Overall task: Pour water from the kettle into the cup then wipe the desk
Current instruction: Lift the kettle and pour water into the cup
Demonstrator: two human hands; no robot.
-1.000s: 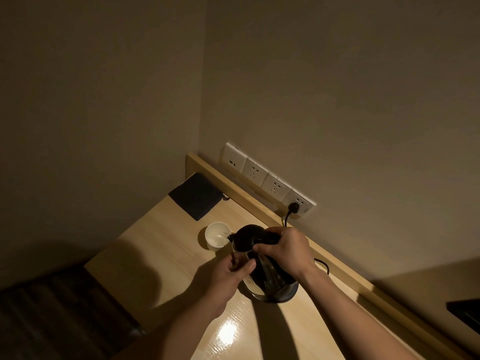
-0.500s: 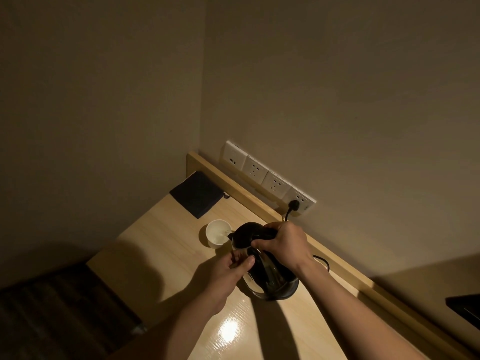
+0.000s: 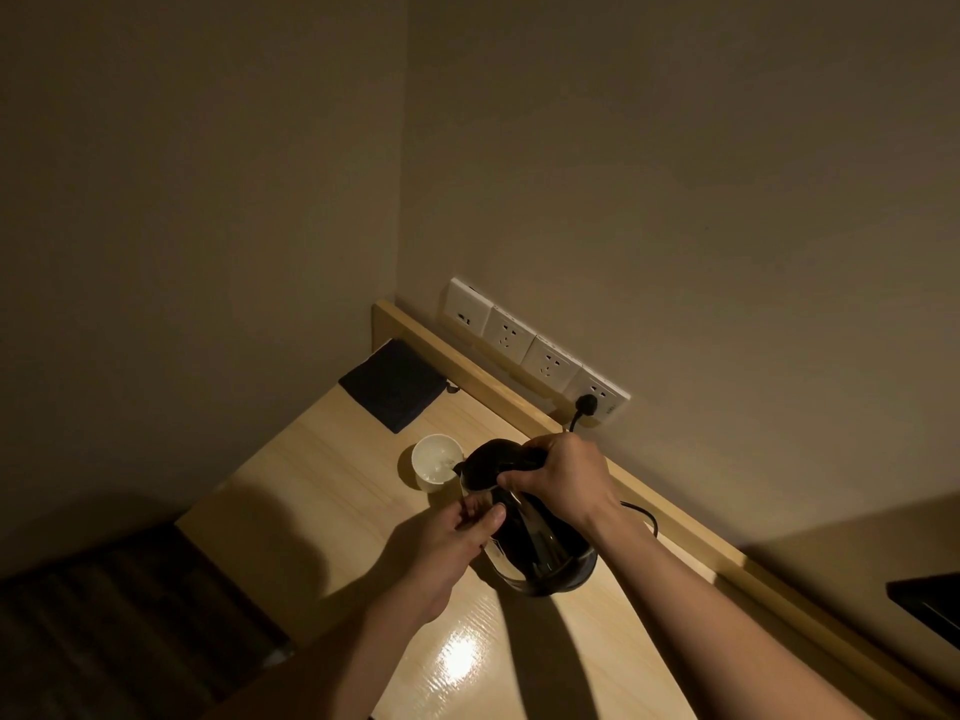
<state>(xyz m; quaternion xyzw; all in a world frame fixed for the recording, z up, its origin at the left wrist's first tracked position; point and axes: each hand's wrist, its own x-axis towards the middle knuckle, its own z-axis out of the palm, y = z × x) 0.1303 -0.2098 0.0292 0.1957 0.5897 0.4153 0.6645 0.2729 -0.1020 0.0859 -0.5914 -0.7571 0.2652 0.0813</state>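
While the right hand (image 3: 563,478) grips it, the kettle (image 3: 524,517) tilts cupward (image 3: 437,458).

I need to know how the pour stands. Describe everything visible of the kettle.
The electric kettle is dark, with a black lid and handle, a shiny metallic-looking body and a black base rim. It is lifted off the desk and tipped, spout towards the white cup and right at its rim. The right hand grips the handle on top; the left hand touches its side. Whether water flows cannot be told.
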